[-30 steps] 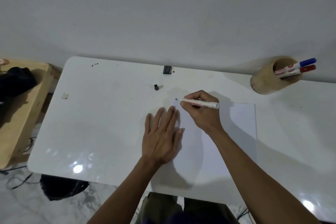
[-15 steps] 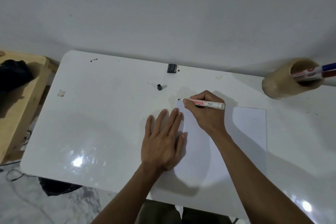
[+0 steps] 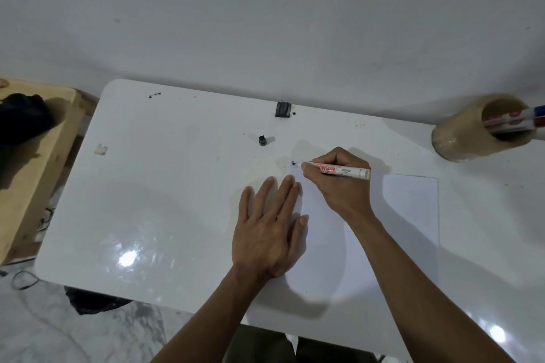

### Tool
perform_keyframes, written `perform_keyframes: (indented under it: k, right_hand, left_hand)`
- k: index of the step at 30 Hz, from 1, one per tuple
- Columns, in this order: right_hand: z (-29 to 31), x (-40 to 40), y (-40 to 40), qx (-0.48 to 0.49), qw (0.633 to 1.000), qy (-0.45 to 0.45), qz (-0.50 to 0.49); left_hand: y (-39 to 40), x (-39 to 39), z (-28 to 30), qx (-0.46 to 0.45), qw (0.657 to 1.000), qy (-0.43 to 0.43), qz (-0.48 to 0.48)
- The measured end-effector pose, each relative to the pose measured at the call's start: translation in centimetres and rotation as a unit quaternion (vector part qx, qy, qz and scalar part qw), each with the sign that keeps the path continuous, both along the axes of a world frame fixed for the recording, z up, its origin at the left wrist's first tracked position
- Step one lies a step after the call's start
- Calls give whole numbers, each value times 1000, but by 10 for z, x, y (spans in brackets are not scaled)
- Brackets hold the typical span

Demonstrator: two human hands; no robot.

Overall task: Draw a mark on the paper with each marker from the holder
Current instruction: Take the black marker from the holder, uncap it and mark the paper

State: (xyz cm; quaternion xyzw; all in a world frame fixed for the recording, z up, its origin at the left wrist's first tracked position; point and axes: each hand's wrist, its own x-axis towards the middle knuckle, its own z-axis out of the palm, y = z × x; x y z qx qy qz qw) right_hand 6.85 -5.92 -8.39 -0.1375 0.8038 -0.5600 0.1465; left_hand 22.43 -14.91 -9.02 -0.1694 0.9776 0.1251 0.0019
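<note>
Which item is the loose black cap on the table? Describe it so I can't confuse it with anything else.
Start at the white table and find the right hand writing at the paper's far left corner. The cap stands just beyond and left of the marker tip. It is smaller and nearer than the flat black piece at the table's back edge.

A plain home room: white table (image 3: 165, 215), bare wall (image 3: 265, 23), marble floor (image 3: 88, 330).

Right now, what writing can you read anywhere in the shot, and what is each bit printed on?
"SNOWMAN", red: on the barrel of the marker held in the right hand.
"BG-12", dark: same barrel, nearer its back end.
Small print beneath "BG-12": too small to read.
Red labels on the two markers in the holder: blurred, unreadable.
</note>
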Motion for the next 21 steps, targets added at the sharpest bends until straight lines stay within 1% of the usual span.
perform_keyframes:
  k: [12,16,18,21]
  right_hand:
    - [4,1,0,-7,1000,-17,1]
    - [4,1,0,-8,999,-38,1]
    - [8,-3,-1,-19,997,-73,0]
    - [26,-10,1,-107,976,-183,-44]
  left_hand:
    - [1,0,-3,-4,1000,9,2]
    - [1,1,-3,-3,1000,21,3]
    - [1,0,-3,1,1000,16,3]
    - [0,2,0,15,1000,13,1]
